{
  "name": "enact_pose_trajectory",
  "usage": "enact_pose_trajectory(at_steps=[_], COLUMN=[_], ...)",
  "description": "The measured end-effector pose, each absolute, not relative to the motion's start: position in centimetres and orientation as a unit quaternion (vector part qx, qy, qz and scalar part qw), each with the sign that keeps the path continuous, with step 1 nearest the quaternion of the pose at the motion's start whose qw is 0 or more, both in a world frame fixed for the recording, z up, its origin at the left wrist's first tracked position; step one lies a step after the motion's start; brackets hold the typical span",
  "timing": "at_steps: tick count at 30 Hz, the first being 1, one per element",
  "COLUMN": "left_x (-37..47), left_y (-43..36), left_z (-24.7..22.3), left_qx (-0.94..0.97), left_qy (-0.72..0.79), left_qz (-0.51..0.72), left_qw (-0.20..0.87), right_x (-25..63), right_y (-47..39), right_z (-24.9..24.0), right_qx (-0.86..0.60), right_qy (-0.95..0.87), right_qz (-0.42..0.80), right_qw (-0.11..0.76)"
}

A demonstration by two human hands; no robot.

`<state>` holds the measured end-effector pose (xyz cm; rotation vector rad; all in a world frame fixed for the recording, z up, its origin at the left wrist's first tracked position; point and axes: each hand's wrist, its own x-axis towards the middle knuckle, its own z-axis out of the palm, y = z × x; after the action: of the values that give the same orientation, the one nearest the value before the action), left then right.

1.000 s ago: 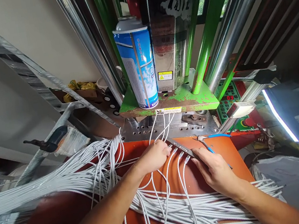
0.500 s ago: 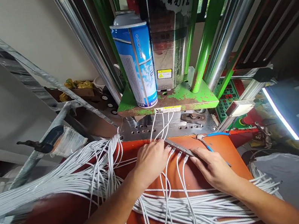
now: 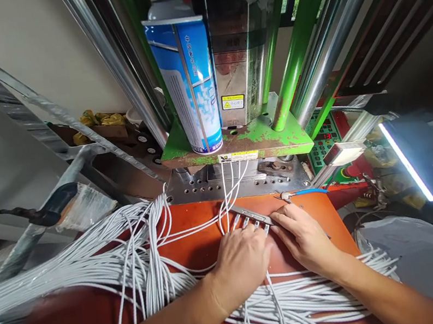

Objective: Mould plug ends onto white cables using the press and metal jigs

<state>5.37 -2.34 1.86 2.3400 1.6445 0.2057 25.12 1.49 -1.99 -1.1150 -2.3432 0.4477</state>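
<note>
A narrow grey metal bar (image 3: 252, 213) with several clear cable plugs (image 3: 256, 225) along its near edge lies over the orange work surface (image 3: 195, 212). Curled over the white cables (image 3: 275, 296) just below those plugs is my left hand (image 3: 244, 257), closed, with its fingertips mostly hidden. My right hand (image 3: 306, 235) pinches the bar's right end between thumb and fingers. Cutting pliers with blue handles (image 3: 308, 191) lie just behind my right hand, partly covered by it. Other white cables run from the bar's left end into the press.
Thick bundles of white cable (image 3: 92, 260) cover the left and front. The green press plate (image 3: 238, 144) carries a blue spray can (image 3: 191, 88), between steel columns. A control panel (image 3: 323, 144) and a lit lamp (image 3: 408, 163) stand right; a wrapped frame (image 3: 50, 112) stands left.
My left hand has moved from the bar's left end down onto the cables in front of the plugs. My right hand stays at the right end. The panel's red number has changed.
</note>
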Motion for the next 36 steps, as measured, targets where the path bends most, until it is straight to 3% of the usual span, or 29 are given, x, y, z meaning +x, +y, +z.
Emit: enact_pose_trajectory(at_steps=[11,18,21,27,36], left_x=[5.3,0.9,0.2,2.0,1.0], left_y=[-1.0,2.8,5.5,10.5,11.1], left_z=[1.1,3.3,2.7,1.1,0.2], left_qx=[0.782,0.631,0.513,0.463,0.456], left_qy=[0.58,0.578,0.566,0.479,0.397], left_qz=[0.128,0.437,0.522,0.48,0.471], left_qw=[0.189,0.276,0.381,0.57,0.643], right_x=[25.1,24.9,24.8,24.8,24.9], right_y=[1.6,1.7,1.8,1.7,1.8], right_z=[-2.1,-2.1,-2.2,-2.4,-2.4], right_qx=[-0.396,-0.408,-0.407,-0.41,-0.406], right_qy=[-0.872,-0.859,-0.86,-0.857,-0.855], right_qz=[0.16,0.172,0.167,0.157,0.175], right_qw=[0.239,0.256,0.26,0.27,0.271])
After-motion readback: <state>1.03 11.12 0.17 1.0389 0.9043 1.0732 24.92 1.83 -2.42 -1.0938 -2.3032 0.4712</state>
